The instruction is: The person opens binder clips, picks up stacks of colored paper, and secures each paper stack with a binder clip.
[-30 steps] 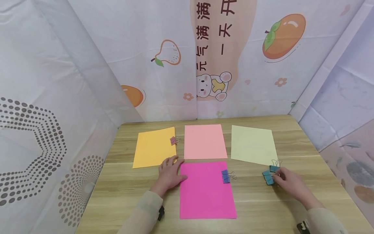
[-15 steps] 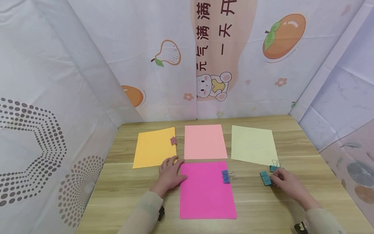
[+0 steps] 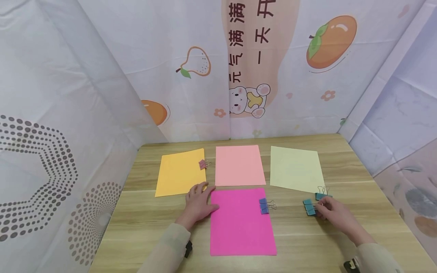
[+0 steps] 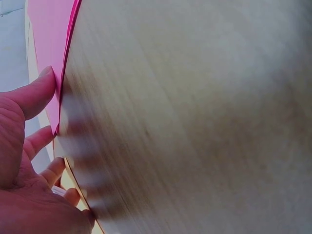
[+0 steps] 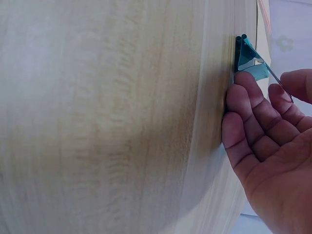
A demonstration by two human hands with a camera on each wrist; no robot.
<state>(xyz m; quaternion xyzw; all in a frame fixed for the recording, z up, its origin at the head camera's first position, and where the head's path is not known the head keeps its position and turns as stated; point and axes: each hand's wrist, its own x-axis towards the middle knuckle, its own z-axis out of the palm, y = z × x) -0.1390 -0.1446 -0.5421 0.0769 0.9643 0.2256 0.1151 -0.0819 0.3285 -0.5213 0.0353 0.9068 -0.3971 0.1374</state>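
Note:
My right hand (image 3: 336, 217) pinches the wire handle of a teal binder clip (image 3: 309, 207) between thumb and index finger. In the right wrist view this clip (image 5: 254, 68) sits close over the table, the other fingers curled below it. A second teal binder clip (image 3: 321, 196) lies just behind the hand, partly hidden by it. My left hand (image 3: 197, 203) rests with fingers spread at the upper left corner of the magenta paper (image 3: 240, 233). Its thumb touches the left edge of the sheets, which show as layers in the left wrist view. A blue binder clip (image 3: 263, 206) grips their right edge.
Yellow paper (image 3: 181, 172) with a pink binder clip (image 3: 202, 164) on its right edge lies back left. Pink paper (image 3: 240, 165) lies at the back middle, pale green paper (image 3: 296, 168) back right. Printed curtains (image 3: 205, 94) stand behind the wooden table (image 3: 136, 227).
The right hand has drawn the teal binder clip slightly left and turned it a little, apart from the second teal clip. The left hand has stayed in place.

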